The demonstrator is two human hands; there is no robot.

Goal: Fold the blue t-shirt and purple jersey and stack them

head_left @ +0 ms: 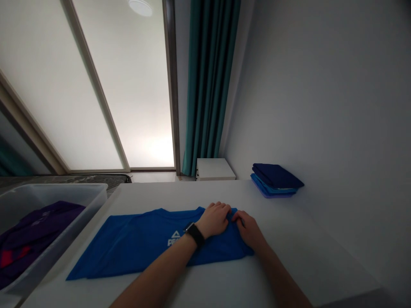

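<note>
Grip: right hand pinching, left hand atop, closure unclear, on blue white-printed fabric T-shirt, left of folded navy-topped cloth stack. Likely light, limp; best held by edges.

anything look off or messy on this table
Nothing looks spilled or damaged. Only the folded stack seems slightly uneven: its navy top piece juts past the layers below at the right. The blue shirt lies fairly flat.

A teal curtain hangs beside frosted panels (brightly lit) and behind a white cabinet.
</note>
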